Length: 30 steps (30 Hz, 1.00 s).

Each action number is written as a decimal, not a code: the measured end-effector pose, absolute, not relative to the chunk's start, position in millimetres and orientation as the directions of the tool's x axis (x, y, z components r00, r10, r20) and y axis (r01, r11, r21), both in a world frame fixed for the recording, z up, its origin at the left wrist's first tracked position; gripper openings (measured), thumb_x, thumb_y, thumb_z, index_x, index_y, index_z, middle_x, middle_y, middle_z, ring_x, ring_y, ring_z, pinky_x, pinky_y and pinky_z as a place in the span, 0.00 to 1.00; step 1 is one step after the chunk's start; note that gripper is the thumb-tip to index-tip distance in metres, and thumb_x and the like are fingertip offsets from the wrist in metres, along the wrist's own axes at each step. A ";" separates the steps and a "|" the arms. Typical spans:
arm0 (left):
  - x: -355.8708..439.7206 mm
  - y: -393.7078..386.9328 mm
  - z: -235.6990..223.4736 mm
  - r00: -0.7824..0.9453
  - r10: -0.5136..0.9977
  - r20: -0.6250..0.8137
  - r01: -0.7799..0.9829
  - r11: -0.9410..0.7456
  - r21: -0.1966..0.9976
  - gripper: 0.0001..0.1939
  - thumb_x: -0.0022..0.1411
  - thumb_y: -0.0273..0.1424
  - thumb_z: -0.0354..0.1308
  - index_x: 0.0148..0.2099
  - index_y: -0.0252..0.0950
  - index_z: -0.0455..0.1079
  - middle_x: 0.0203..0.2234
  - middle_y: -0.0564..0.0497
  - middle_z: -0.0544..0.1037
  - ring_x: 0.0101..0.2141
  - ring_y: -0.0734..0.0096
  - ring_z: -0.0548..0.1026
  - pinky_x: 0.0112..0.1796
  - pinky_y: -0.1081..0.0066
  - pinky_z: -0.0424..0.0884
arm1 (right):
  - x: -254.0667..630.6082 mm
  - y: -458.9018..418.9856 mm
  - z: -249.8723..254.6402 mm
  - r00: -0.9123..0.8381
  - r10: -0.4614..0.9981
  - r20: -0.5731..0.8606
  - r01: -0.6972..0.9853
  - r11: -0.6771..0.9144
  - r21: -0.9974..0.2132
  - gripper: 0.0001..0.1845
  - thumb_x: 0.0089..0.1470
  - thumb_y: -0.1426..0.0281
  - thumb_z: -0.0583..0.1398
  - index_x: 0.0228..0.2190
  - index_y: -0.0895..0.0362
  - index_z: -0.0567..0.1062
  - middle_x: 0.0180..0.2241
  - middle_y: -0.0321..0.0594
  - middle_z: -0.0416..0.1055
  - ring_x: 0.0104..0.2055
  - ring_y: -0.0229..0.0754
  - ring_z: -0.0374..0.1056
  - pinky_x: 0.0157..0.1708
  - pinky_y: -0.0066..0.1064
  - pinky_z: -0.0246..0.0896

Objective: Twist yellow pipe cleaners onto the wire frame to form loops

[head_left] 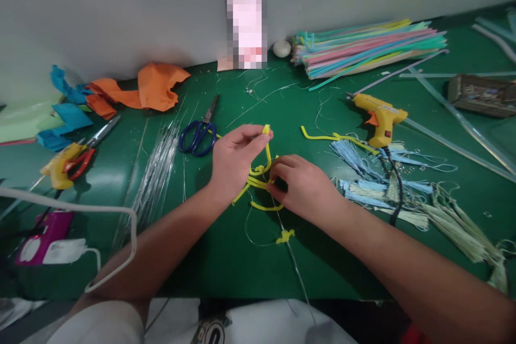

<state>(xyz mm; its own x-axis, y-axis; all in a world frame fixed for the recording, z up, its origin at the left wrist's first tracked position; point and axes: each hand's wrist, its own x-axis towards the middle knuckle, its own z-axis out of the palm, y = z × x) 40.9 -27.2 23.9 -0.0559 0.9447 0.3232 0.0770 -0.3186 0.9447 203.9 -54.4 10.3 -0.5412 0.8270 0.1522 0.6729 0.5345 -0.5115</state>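
My left hand pinches the upper end of a yellow pipe cleaner between thumb and fingertips. My right hand has its fingers closed around the lower part of the same yellow cluster, where several bent pipe cleaners meet. Its fingertips are partly hidden. A thin wire runs from the cluster toward the table's front edge, and a small yellow knot sits on it. Just below the hands lies a short curved yellow piece. Blue-handled scissors rest left of my left hand.
A pastel pipe cleaner bundle lies at the back. A yellow glue gun and blue tassels are on the right. On the left are silvery wires, another glue gun, orange paper and a pink power strip.
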 end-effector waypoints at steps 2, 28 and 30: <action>39.3 -31.6 32.3 -0.015 0.919 0.395 0.238 -0.380 0.894 0.02 0.59 0.28 0.65 0.34 0.40 0.78 0.36 0.51 0.79 0.37 0.72 0.76 0.37 0.70 0.73 | 205.1 -53.3 9.3 -0.537 0.830 0.149 0.659 0.523 -0.541 0.06 0.52 0.75 0.65 0.28 0.56 0.72 0.34 0.44 0.75 0.41 0.49 0.68 0.37 0.38 0.62; 28.6 -50.1 77.2 0.197 0.937 0.287 0.415 -0.345 0.842 0.02 0.62 0.28 0.62 0.35 0.36 0.75 0.30 0.51 0.80 0.31 0.72 0.77 0.34 0.72 0.75 | 206.3 -46.0 -1.4 -0.506 0.835 0.215 0.619 0.525 -0.584 0.15 0.50 0.71 0.67 0.41 0.58 0.73 0.38 0.46 0.74 0.41 0.50 0.66 0.42 0.41 0.62; 28.2 -49.4 78.4 0.196 0.938 0.285 0.418 -0.343 0.841 0.02 0.61 0.28 0.62 0.35 0.36 0.75 0.30 0.51 0.80 0.30 0.72 0.77 0.33 0.73 0.75 | 208.4 -45.2 -1.6 -0.535 0.820 0.205 0.601 0.540 -0.590 0.19 0.49 0.70 0.68 0.44 0.58 0.74 0.41 0.48 0.74 0.43 0.52 0.66 0.44 0.42 0.62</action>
<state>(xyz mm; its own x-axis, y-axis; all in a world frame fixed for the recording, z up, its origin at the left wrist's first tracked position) 28.2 -49.4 78.4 0.1955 0.9383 0.2851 0.4183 -0.3428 0.8411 208.4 -45.2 -1.6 -0.5349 0.8196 0.2052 0.6007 0.5397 -0.5898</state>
